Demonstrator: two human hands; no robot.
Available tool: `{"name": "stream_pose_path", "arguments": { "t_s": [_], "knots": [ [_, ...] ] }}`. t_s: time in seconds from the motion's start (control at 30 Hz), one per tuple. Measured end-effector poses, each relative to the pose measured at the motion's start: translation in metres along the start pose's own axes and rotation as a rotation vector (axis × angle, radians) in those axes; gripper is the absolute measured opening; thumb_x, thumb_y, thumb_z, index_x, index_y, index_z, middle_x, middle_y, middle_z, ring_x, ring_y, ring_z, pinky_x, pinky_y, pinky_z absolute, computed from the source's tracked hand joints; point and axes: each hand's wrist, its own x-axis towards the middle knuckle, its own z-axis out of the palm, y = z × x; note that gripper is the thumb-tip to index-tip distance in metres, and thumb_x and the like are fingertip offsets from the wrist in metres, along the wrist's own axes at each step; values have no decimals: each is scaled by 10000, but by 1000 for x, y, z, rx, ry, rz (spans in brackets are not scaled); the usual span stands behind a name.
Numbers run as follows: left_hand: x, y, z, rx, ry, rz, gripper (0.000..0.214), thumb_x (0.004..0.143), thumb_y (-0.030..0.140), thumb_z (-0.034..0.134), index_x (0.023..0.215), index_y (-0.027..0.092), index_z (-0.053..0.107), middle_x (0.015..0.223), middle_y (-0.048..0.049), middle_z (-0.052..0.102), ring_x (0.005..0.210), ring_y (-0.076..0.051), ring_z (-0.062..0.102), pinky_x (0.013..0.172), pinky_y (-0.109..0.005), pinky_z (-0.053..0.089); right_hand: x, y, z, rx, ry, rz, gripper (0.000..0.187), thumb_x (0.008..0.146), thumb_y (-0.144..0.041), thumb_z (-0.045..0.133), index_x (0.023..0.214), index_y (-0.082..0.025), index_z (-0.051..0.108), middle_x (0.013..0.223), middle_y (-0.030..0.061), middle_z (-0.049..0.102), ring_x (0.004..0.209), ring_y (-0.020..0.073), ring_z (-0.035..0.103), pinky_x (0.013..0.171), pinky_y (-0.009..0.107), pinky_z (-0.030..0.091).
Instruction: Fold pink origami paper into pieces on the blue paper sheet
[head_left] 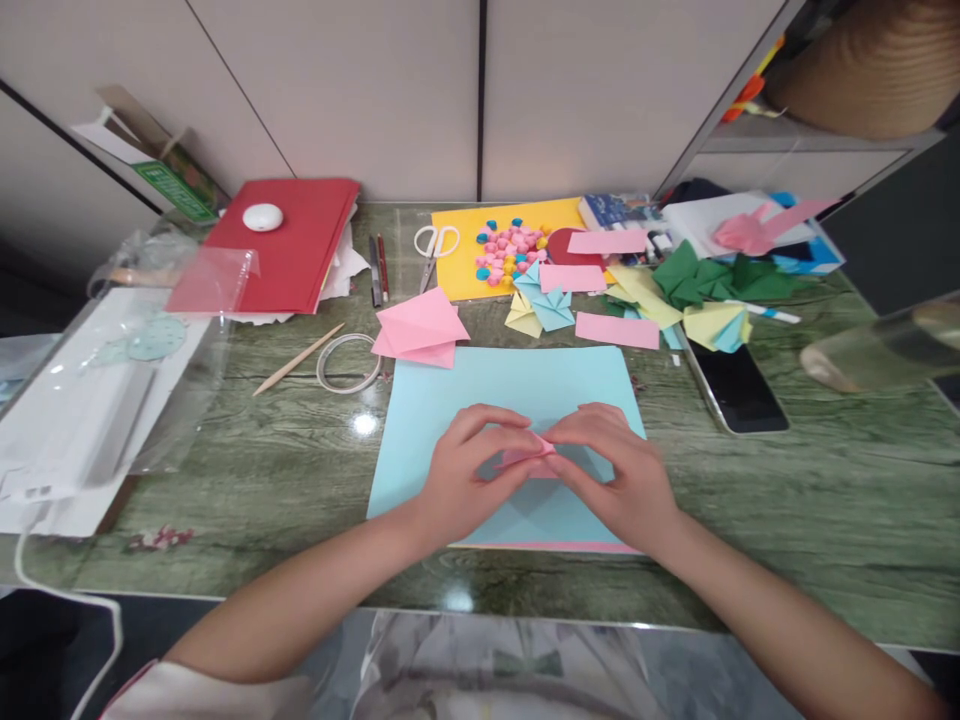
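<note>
A small folded piece of pink paper (529,456) is held between both hands, over a light blue sheet of paper (442,390). My left hand (474,468) pinches its left part between thumb and fingers. My right hand (619,475) pinches the same paper from the right, fingertips close to those of the left. My fingers cover part of the folds. Beyond the blue sheet's upper left corner lie pink paper squares (421,328). Pink paper strips (616,330) lie past its upper right edge.
White-handled scissors (435,245), a tape roll (349,363) and a wooden stick (298,360) lie left of centre. Small coloured balls (510,250) sit on yellow paper. Folded green paper (694,275) and a phone (739,385) are rightward. A red folder (277,250) lies back left.
</note>
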Motion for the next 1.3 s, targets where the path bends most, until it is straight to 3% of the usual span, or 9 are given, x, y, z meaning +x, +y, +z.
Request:
{"name": "stream_pose_path", "arguments": {
  "t_s": [0.17,0.97,1.3],
  "knots": [
    [0,1,1,59,21,41,95,748,229,688,839,223,659,969,-56,681,912,-176,629,950,-397,426,-2,0,0,-157,52,-74,173,769,-153,626,906,-254,594,800,-2,690,728,166,613,840,410,405],
    [0,2,2,129,12,41,17,769,227,648,784,235,648,901,-30,691,888,-161,627,990,-412,384,-5,0,1,-419,49,-210,226,768,-164,619,949,-295,593,798,-56,709,715,160,618,895,433,332],
    [0,2,3,149,-6,56,61,768,170,630,797,223,623,795,-12,664,789,-149,604,928,-400,413,-4,-4,0,-452,59,-249,237,749,-149,634,951,-259,576,795,-46,718,725,168,619,881,441,338]
  ]
}}
